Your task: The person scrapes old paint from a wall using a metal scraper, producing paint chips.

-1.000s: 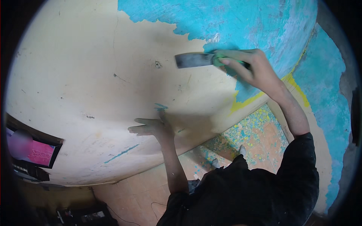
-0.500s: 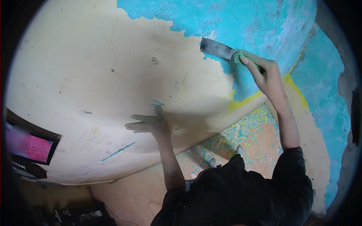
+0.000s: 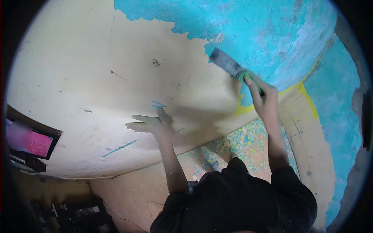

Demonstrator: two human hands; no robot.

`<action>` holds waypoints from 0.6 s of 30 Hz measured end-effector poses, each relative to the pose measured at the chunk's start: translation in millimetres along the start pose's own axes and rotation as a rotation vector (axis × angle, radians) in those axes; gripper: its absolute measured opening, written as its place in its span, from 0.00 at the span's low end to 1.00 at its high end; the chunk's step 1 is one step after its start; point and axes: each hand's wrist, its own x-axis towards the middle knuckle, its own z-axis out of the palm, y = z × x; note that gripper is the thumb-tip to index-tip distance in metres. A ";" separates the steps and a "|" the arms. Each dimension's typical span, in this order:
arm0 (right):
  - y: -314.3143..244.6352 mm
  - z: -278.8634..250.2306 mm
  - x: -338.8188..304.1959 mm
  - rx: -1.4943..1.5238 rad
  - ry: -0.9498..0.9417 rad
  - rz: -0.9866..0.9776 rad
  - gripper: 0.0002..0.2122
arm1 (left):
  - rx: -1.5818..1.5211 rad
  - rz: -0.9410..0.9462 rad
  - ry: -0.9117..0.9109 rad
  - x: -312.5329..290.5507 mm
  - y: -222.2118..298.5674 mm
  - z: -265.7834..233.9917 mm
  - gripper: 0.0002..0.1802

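Note:
My right hand is closed round the green handle of a paint scraper. The scraper's wide grey blade lies over the ragged edge where blue paint meets the bare cream wall; whether it touches the wall I cannot tell. My left hand is spread with its fingers apart, held against or close to the cream part of the wall, below a small blue leftover streak. Nothing is in it.
Blue and yellow paint flakes cover the tiled floor near the wall's foot. A framed picture hangs at the left. Dark items and a thin cable are at the lower left. The adjoining wall on the right is partly blue.
The scraper has moved down and slightly right, and its blade now tilts more steeply. My right arm has drawn down and left. My left hand keeps its place on the wall.

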 end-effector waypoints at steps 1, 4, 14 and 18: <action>3.1 5.2 -5.5 0.006 0.012 0.007 0.11 | -0.036 -0.027 -0.051 -0.4 0.1 -2.5 0.60; 7.0 13.1 -8.2 0.092 0.000 0.129 0.11 | -0.079 -0.104 -0.122 1.5 7.7 -10.3 0.61; -13.4 27.5 12.2 0.284 -0.055 0.073 0.11 | -0.096 -0.166 -0.126 -3.7 13.3 -15.4 0.60; 8.9 10.2 -1.4 0.170 -0.005 0.118 0.11 | -0.183 -0.236 -0.127 -9.9 38.2 -24.2 0.59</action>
